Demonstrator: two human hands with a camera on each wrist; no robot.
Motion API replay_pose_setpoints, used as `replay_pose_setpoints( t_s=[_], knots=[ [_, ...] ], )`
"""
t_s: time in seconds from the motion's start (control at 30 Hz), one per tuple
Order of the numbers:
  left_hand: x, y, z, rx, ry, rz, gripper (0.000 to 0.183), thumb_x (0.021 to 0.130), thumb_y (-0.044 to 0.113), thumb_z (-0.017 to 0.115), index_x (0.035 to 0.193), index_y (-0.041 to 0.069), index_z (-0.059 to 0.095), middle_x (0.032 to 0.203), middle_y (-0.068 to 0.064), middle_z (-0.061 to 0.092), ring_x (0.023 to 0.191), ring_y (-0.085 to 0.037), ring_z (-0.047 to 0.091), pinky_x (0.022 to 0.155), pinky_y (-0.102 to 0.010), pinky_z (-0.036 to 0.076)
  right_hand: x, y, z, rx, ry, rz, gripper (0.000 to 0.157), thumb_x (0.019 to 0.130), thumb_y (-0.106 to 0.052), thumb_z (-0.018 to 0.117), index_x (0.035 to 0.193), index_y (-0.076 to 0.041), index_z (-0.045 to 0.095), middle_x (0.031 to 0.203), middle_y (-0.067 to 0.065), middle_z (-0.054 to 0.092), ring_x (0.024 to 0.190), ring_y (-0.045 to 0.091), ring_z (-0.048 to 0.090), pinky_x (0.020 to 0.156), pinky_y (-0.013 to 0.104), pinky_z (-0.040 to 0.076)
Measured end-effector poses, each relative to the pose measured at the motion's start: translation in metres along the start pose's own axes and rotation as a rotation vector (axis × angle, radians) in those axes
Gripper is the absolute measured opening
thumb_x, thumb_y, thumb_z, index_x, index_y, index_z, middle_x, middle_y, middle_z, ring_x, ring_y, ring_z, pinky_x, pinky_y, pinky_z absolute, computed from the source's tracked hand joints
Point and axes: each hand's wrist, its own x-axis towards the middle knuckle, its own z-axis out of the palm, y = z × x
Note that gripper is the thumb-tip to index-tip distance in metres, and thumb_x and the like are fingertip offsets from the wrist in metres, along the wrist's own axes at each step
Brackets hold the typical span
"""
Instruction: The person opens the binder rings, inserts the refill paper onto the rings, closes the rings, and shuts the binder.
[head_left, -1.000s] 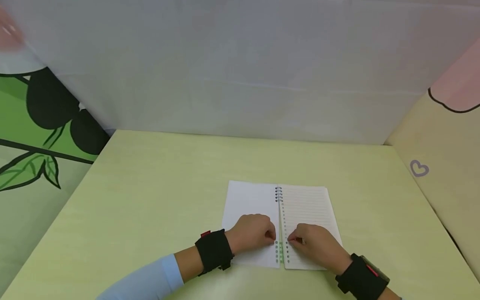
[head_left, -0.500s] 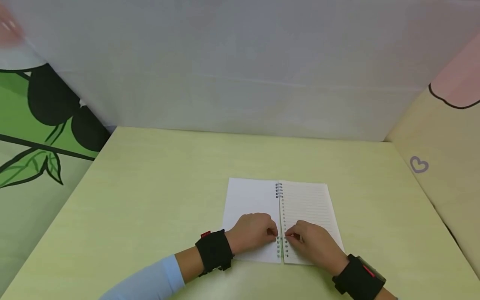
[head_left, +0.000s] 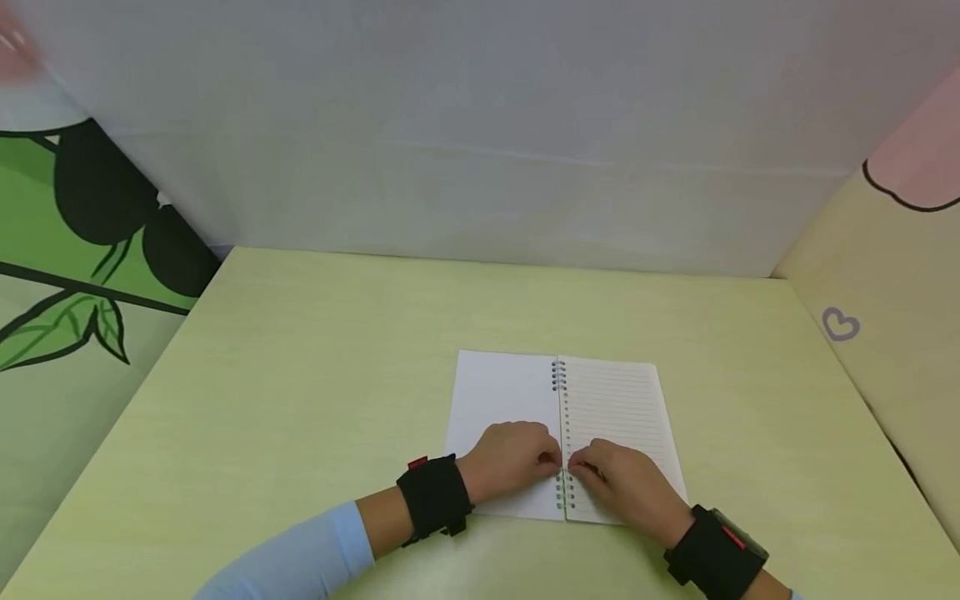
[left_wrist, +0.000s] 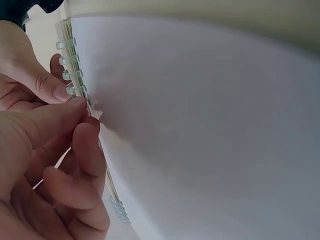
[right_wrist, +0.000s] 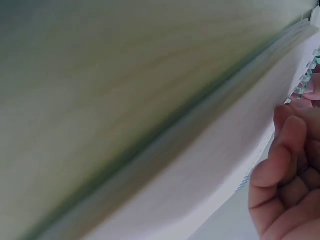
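Observation:
An open ring-bound notebook lies on the table, with a blank white page [head_left: 502,387] on the left and a lined page [head_left: 618,404] on the right. Clear plastic rings [left_wrist: 71,60] run along its spine in two groups, one at the far end and one at the near end. My left hand [head_left: 510,460] rests over the blank page and pinches the spine at the near rings with thumb and forefinger. Facing it, my right hand [head_left: 633,485] pinches the same rings from the lined side. Fingertips nearly meet there and hide some rings.
The pale yellow table [head_left: 315,333] reaches a grey-white back panel [head_left: 480,150]. A side wall with black and green drawings [head_left: 105,192] stands at left, a cream one with a heart [head_left: 840,325] at right. Both wrists wear black bands [head_left: 435,498].
My hands have come closer together at the near rings, and the gap between the two page stacks there has narrowed. The whole head view has shifted slightly.

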Motion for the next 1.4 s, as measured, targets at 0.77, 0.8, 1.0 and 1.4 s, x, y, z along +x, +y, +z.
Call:
replay_pose_setpoints(
  t_s=[0.77,0.8,1.0,1.4],
  knots=[
    [0.001,0.002,0.002,0.125,0.068,0.139,0.016,0.087,0.011,0.063,0.077,0.016,0.075,0.065,0.003,0.057,0.055,-0.005,0.038,0.049,-0.016,0.027,0.001,-0.004,0.001,-0.041,0.025,-0.014,0.004,0.083,-0.009,0.070,0.083,-0.010,0.073,0.072,-0.005,0.065,0.062,0.001,0.051,0.056,0.025,0.050],
    [0.001,0.002,0.002,0.125,0.068,0.139,0.017,0.087,0.011,0.063,0.077,0.016,0.075,0.065,0.003,0.057,0.055,-0.005,0.038,0.049,-0.016,0.027,0.001,-0.004,0.001,-0.041,0.025,-0.012,0.004,0.083,-0.009,0.070,0.083,-0.010,0.073,0.072,-0.005,0.065,0.062,0.001,0.051,0.056,0.025,0.049],
    [0.001,0.000,0.003,0.100,0.048,0.098,0.015,0.089,0.015,0.064,0.085,0.017,0.078,0.077,0.003,0.069,0.061,-0.003,0.048,0.054,-0.017,0.040,0.001,-0.006,0.000,-0.035,0.022,0.014,0.004,0.082,-0.010,0.071,0.083,-0.010,0.074,0.071,-0.004,0.066,0.062,0.001,0.051,0.056,0.025,0.049],
    [-0.018,0.004,0.001,0.053,0.011,0.055,0.009,0.086,0.020,0.068,0.085,0.018,0.077,0.079,0.005,0.067,0.063,-0.001,0.053,0.054,-0.019,0.045,-0.016,-0.012,-0.005,-0.040,-0.019,0.019,0.004,0.081,-0.012,0.073,0.079,-0.011,0.076,0.069,-0.006,0.066,0.060,0.000,0.050,0.055,0.024,0.049]
  ],
)
